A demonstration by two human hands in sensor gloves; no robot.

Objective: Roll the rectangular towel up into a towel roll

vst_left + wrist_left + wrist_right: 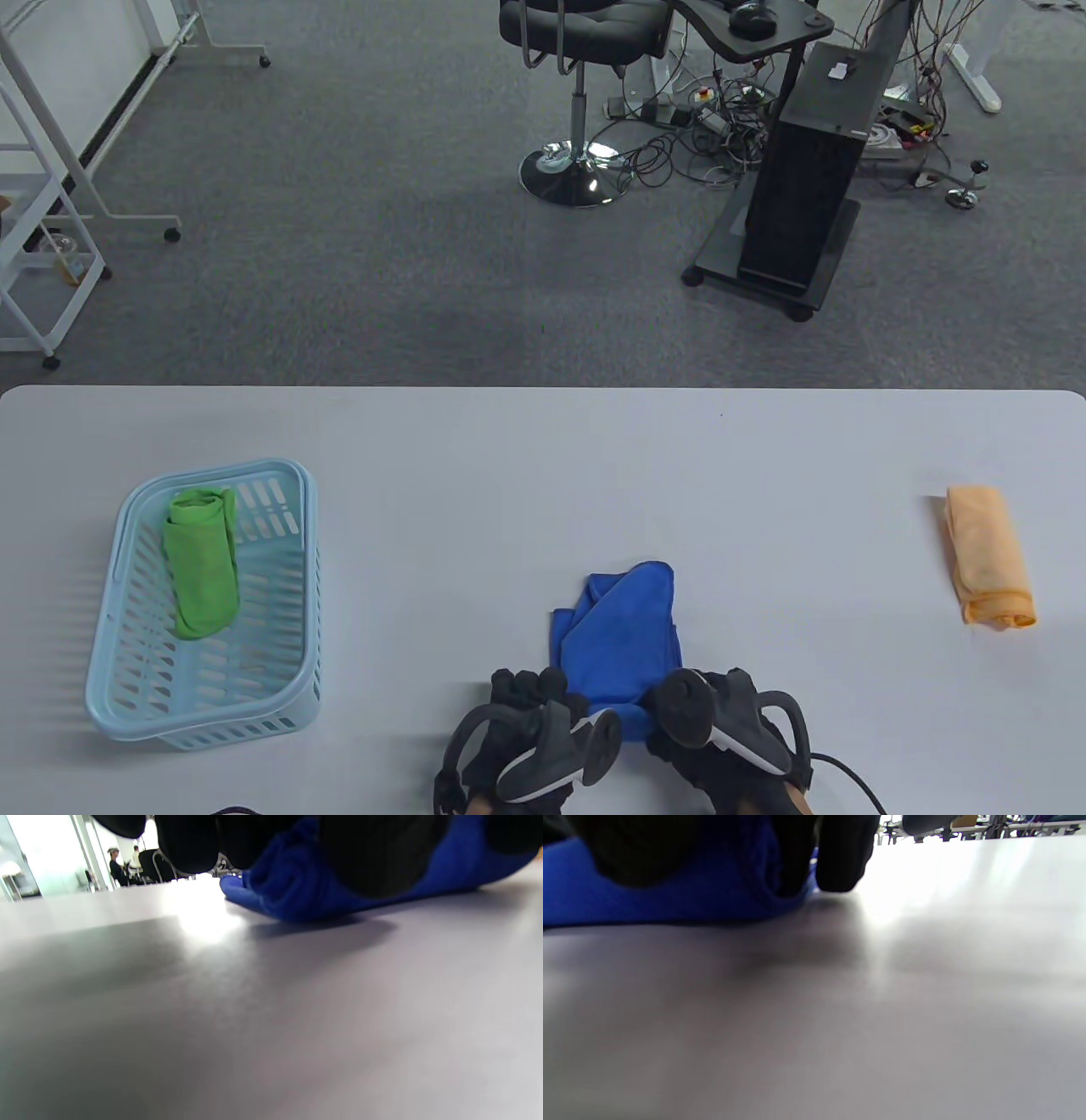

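1. Your two gloved hands sit side by side at the near edge of the pale grey surface (543, 475), each with a tracker strapped to its back.
2. A blue towel (618, 637), folded into a strip, lies flat in front of you near the middle, its near end under your hands and its far end slightly rumpled and peaked.
3. Your left hand (530, 722) has its fingers (186, 844) curled down onto the left near corner of the towel; the left wrist view shows the cloth bunched under them.
4. Your right hand (721, 722) does the same at the right near corner, its fingers (844, 857) curled over the blue cloth and touching the surface.
5. To your left stands a light blue slatted basket (293, 594) holding a rolled green towel (201, 564).
6. Well off to your right lies a rolled orange towel (988, 556), alone on the surface.
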